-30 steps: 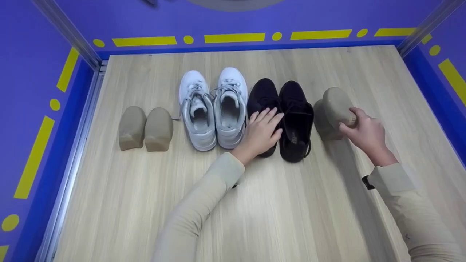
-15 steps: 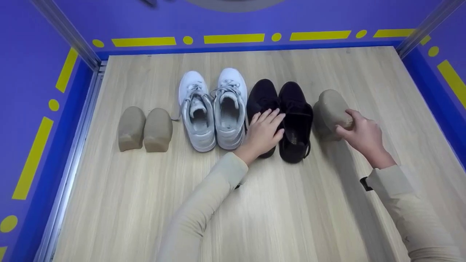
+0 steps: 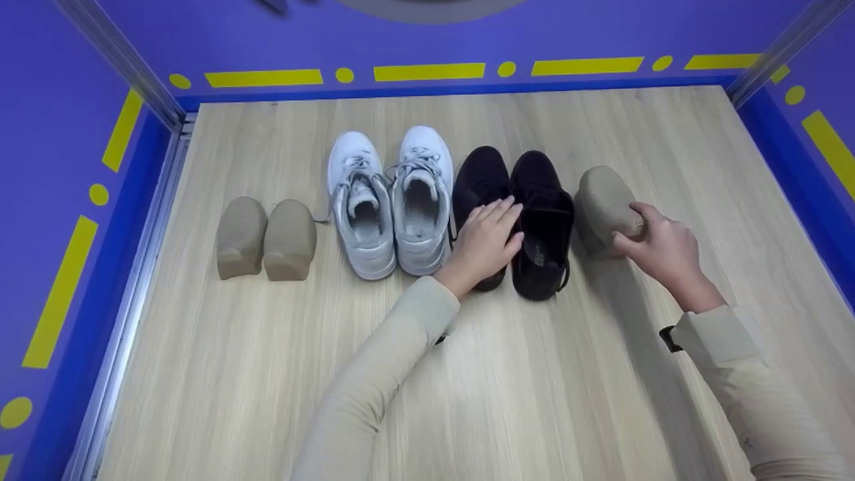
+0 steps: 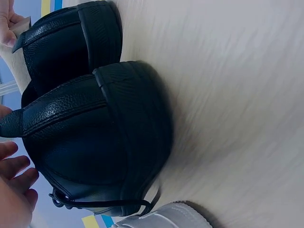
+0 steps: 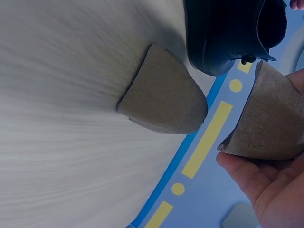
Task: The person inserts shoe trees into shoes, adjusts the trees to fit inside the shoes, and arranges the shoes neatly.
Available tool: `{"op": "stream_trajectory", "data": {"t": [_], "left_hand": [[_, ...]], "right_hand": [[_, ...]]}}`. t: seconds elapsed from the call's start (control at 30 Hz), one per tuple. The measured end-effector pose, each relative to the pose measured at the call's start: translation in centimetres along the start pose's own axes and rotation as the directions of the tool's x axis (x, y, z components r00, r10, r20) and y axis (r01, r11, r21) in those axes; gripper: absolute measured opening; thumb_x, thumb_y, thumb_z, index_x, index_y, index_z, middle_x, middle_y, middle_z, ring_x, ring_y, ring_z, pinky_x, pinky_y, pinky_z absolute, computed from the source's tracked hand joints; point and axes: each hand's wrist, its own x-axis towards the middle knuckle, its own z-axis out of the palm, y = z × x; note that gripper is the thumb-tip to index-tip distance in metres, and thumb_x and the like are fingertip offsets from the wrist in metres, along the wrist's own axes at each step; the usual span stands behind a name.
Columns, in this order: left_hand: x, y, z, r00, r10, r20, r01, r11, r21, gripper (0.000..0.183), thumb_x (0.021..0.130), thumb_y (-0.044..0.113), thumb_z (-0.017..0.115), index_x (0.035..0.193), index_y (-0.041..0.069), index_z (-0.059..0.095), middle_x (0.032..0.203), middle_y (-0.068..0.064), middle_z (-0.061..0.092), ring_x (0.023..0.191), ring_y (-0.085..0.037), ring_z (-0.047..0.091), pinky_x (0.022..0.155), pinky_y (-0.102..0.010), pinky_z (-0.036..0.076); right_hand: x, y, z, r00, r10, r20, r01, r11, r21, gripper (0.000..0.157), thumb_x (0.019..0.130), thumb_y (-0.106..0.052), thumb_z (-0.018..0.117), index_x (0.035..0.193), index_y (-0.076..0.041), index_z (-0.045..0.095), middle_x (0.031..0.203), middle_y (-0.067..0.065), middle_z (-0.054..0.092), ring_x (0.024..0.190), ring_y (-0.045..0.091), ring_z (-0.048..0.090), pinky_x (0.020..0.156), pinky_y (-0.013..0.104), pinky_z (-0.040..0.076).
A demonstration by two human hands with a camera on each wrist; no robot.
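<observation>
My right hand [image 3: 664, 250] pinches a beige moulded shoe insert [image 3: 606, 197] between thumb and fingers. In the right wrist view this held insert [image 5: 270, 118] hangs above the tabletop. A second insert [image 5: 164, 95] rests on the wood; the head view shows it mostly covered by the held one. With fingers extended, my left hand [image 3: 484, 240] lies over the opening of the left black shoe [image 3: 481, 175]. The right black shoe [image 3: 541, 250] stands beside it, between my two hands. In the left wrist view, a black heel [image 4: 80, 147] is near my left fingers [image 4: 21, 180].
Left of the black pair stand two white sneakers, one [image 3: 361, 220] with a lace trailing left and the other [image 3: 422, 200] close to the black shoe. Two more inserts [image 3: 240, 237] sit farther left. Blue walls [image 3: 427, 47] border the wooden tabletop [image 3: 234, 374].
My right hand has moved slightly left and nearer to me with the insert, which now covers more of the lower one. My left hand has shifted slightly right over the black shoe.
</observation>
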Motion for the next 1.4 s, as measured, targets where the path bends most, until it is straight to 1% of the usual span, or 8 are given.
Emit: {"op": "stream_trajectory", "data": {"t": [0.17, 0.3, 0.43, 0.6, 0.87, 1.03, 1.2, 1.4], "left_hand": [[0.2, 0.1, 0.0, 1.0, -0.006, 0.016, 0.006, 1.0, -0.008, 0.046, 0.09, 0.034, 0.043, 0.131, 0.013, 0.043, 0.137, -0.002, 0.041, 0.125, -0.016, 0.04, 0.103, -0.032, 0.03], [0.4, 0.2, 0.0, 1.0, -0.013, 0.021, 0.013, 1.0, -0.017, 0.046, 0.09, 0.034, 0.043, 0.131, 0.013, 0.043, 0.137, -0.002, 0.041, 0.125, -0.016, 0.04, 0.103, -0.032, 0.031], [0.6, 0.4, 0.1, 1.0, -0.01, 0.014, 0.01, 1.0, -0.021, 0.045, 0.089, 0.033, 0.044, 0.13, 0.013, 0.044, 0.136, -0.002, 0.042, 0.124, -0.016, 0.041, 0.101, -0.032, 0.033], [0.7, 0.6, 0.2, 1.0, -0.006, 0.012, 0.006, 1.0, -0.018, 0.045, 0.089, 0.032, 0.044, 0.13, 0.013, 0.045, 0.135, -0.002, 0.043, 0.123, -0.015, 0.042, 0.101, -0.033, 0.034], [0.9, 0.7, 0.4, 1.0, 0.006, -0.022, -0.007, 1.0, -0.023, 0.043, 0.089, 0.032, 0.046, 0.128, 0.013, 0.047, 0.133, -0.002, 0.046, 0.121, -0.015, 0.045, 0.099, -0.032, 0.035], [1.1, 0.9, 0.4, 1.0, 0.005, -0.02, -0.005, 1.0, -0.004, 0.043, 0.088, 0.032, 0.046, 0.127, 0.013, 0.048, 0.133, -0.001, 0.046, 0.12, -0.015, 0.045, 0.099, -0.032, 0.036], [1.3, 1.0, 0.4, 1.0, -0.014, -0.011, 0.014, 1.0, 0.016, 0.043, 0.088, 0.033, 0.046, 0.128, 0.016, 0.048, 0.133, 0.002, 0.046, 0.119, -0.015, 0.045, 0.099, -0.033, 0.035], [1.6, 0.9, 0.6, 0.999, -0.01, -0.039, 0.012, 0.999, 0.039, 0.041, 0.088, 0.032, 0.047, 0.125, 0.016, 0.05, 0.13, 0.002, 0.049, 0.116, -0.015, 0.047, 0.097, -0.032, 0.036]], "right_hand": [[-0.1, -0.2, -0.1, 1.0, -0.001, 0.002, 0.001, 1.0, -0.002, 0.051, 0.072, -0.026, 0.058, 0.116, 0.0, 0.053, 0.079, 0.031, 0.059, 0.065, 0.042, 0.054, 0.058, 0.052, 0.037], [-0.1, -0.4, -0.2, 1.0, -0.003, 0.001, 0.003, 1.0, -0.002, 0.051, 0.072, -0.026, 0.058, 0.115, 0.0, 0.053, 0.077, 0.03, 0.059, 0.064, 0.041, 0.053, 0.058, 0.052, 0.036], [-0.2, -0.6, -0.2, 1.0, 0.0, 0.007, 0.0, 1.0, 0.004, 0.051, 0.072, -0.026, 0.058, 0.115, 0.0, 0.053, 0.077, 0.03, 0.059, 0.065, 0.041, 0.053, 0.058, 0.052, 0.036], [-0.4, -0.8, -0.2, 1.0, -0.006, 0.009, 0.006, 1.0, 0.013, 0.05, 0.071, -0.025, 0.058, 0.115, 0.0, 0.053, 0.081, 0.031, 0.059, 0.067, 0.042, 0.054, 0.059, 0.051, 0.037], [-0.3, -1.1, -0.3, 1.0, -0.016, 0.01, 0.015, 1.0, 0.013, 0.05, 0.072, -0.025, 0.058, 0.115, -0.001, 0.053, 0.084, 0.031, 0.06, 0.065, 0.04, 0.054, 0.058, 0.05, 0.037], [-0.4, -1.3, -0.6, 1.0, -0.019, 0.01, 0.019, 1.0, 0.016, 0.05, 0.072, -0.025, 0.059, 0.116, -0.001, 0.053, 0.084, 0.031, 0.06, 0.065, 0.042, 0.054, 0.058, 0.051, 0.037], [-0.4, -1.6, -0.8, 1.0, -0.021, 0.014, 0.021, 1.0, 0.017, 0.05, 0.072, -0.025, 0.059, 0.116, -0.002, 0.053, 0.085, 0.03, 0.06, 0.066, 0.041, 0.054, 0.059, 0.051, 0.037], [-0.6, -2.0, -1.1, 0.999, -0.015, 0.028, 0.014, 1.0, 0.027, 0.05, 0.073, -0.026, 0.059, 0.116, -0.002, 0.053, 0.087, 0.029, 0.061, 0.069, 0.042, 0.055, 0.059, 0.05, 0.037]]}}
